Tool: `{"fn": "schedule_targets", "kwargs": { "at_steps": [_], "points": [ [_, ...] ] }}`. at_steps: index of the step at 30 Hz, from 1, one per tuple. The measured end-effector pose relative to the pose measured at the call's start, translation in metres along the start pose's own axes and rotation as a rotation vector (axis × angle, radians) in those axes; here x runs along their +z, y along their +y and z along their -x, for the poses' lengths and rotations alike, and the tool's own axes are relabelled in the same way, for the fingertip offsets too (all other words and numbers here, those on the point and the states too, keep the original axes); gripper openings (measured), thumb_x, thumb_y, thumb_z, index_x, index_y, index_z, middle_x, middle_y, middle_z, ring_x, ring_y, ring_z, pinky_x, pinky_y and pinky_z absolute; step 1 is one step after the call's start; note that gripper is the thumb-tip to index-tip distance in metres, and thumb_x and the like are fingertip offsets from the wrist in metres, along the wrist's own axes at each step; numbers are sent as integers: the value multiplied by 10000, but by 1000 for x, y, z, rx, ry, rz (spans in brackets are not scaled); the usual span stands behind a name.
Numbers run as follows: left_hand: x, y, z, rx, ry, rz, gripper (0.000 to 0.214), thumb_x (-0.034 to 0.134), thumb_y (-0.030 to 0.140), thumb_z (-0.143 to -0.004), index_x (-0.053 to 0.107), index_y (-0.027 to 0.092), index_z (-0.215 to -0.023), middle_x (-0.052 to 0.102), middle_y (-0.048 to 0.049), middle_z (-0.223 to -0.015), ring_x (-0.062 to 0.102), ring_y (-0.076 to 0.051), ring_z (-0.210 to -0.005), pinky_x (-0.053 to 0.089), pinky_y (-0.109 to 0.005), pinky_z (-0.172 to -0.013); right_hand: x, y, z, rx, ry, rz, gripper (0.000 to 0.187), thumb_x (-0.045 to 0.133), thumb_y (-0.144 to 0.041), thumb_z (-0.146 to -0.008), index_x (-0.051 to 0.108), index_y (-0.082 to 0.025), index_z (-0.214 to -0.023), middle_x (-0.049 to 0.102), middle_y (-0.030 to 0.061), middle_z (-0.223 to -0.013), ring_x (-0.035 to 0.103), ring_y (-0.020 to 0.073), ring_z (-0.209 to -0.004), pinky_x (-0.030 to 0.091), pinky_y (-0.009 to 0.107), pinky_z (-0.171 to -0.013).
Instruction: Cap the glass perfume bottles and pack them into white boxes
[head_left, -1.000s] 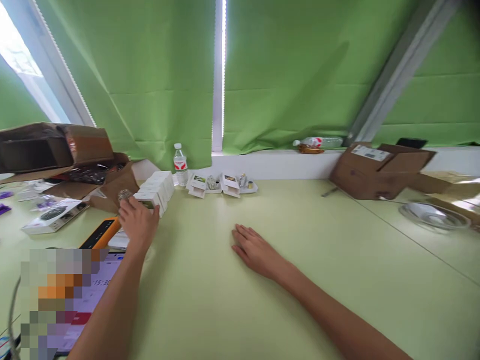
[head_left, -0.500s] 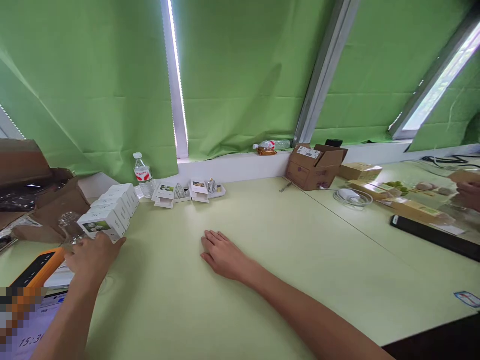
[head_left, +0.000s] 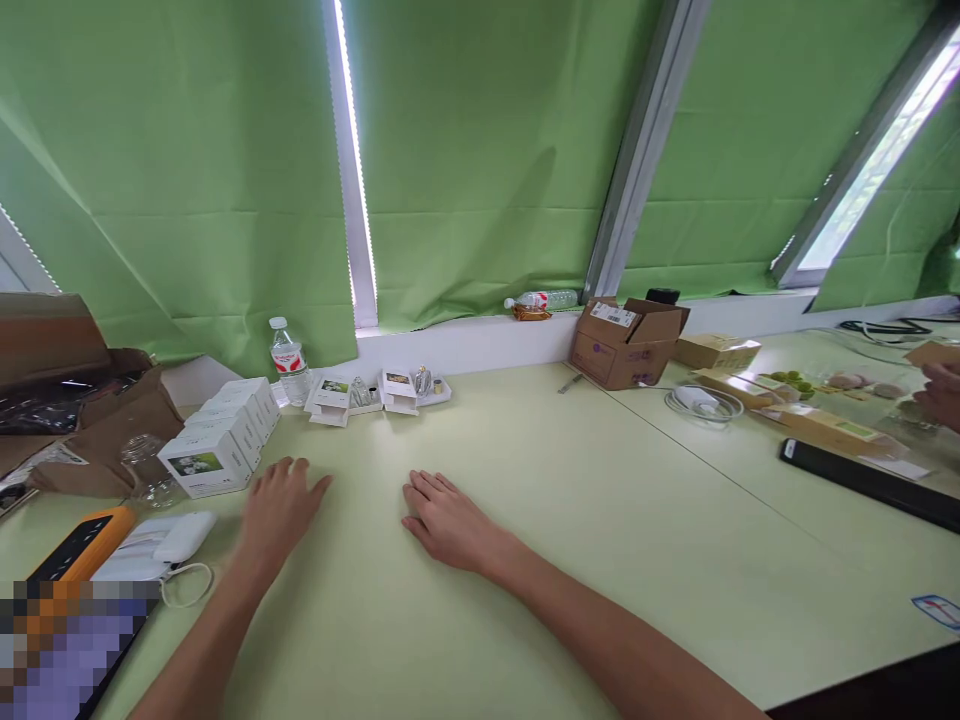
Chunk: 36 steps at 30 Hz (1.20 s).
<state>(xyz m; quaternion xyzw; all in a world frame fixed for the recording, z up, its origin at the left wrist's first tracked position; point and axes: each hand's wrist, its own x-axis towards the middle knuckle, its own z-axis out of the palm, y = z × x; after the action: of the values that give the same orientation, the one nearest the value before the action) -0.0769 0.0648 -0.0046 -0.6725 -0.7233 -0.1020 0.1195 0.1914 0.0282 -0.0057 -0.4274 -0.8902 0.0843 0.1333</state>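
Note:
My left hand (head_left: 283,510) is over the pale green table (head_left: 480,650), fingers apart and holding nothing. Just beyond its fingertips stands a row of small white boxes (head_left: 217,445) with a picture on the front one. My right hand (head_left: 450,520) lies flat on the table, palm down, with nothing in it. Farther back, two opened white boxes (head_left: 330,395) sit beside white trays holding small shiny items (head_left: 424,382) too small to make out. A clear glass jar (head_left: 146,470) stands left of the box row.
A water bottle (head_left: 289,360) stands near the wall. On the left are an open brown carton (head_left: 97,430), an orange device (head_left: 82,545) and a white case with a strap (head_left: 184,538). To the right are a cardboard box (head_left: 626,345), a coiled white cable (head_left: 703,402), a black bar (head_left: 870,482) and another person's hand (head_left: 941,392).
My left hand has moved right, away from the front white box and glass jar, onto the table. The white case with its strap now shows. My right hand stays in place.

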Motion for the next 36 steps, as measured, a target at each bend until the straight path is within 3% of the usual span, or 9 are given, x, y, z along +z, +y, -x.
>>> {"fn": "schedule_targets", "kwargs": {
  "at_steps": [3,8,13,23,32,36],
  "points": [
    [15,26,9,143,-88,229,567,343,532,-919,487,155,-1318,476,-132,-1417,413,-221,-1335,337,-336,-1078,1,2,-1,-3,35,-22,433,384,-346,-957,502,-114,-1302,418,184,-1453,367,287,-1363,288,458,-1124],
    [23,52,25,192,-190,238,668,307,584,-911,374,153,-1418,289,-156,-1533,237,-294,-1427,170,-509,-1136,13,16,-12,74,145,-39,428,397,-338,-951,490,-126,-1312,431,157,-1448,354,250,-1371,238,426,-1152],
    [19,52,26,213,-184,229,649,317,578,-907,405,161,-1396,312,-162,-1521,257,-303,-1417,202,-516,-1117,18,31,-31,240,190,39,422,394,-316,-946,504,-81,-1279,415,195,-1449,338,275,-1374,245,440,-1137],
    [24,50,26,246,-145,175,632,278,557,-929,399,146,-1394,327,-170,-1511,273,-302,-1404,212,-511,-1112,13,70,-83,426,239,88,455,391,-285,-935,434,-35,-1313,358,230,-1465,262,293,-1397,182,449,-1136],
    [26,52,26,246,-99,136,610,305,546,-923,430,153,-1372,374,-169,-1483,310,-316,-1380,223,-520,-1103,5,101,-118,383,252,113,572,418,-188,-873,333,-23,-1414,248,178,-1543,177,263,-1432,120,395,-1164],
    [25,53,26,250,-99,123,614,291,543,-930,428,142,-1376,373,-175,-1483,312,-321,-1378,224,-530,-1101,4,111,-128,350,232,101,577,430,-194,-865,357,-26,-1411,312,178,-1517,250,258,-1408,131,389,-1157]
  ]
}}
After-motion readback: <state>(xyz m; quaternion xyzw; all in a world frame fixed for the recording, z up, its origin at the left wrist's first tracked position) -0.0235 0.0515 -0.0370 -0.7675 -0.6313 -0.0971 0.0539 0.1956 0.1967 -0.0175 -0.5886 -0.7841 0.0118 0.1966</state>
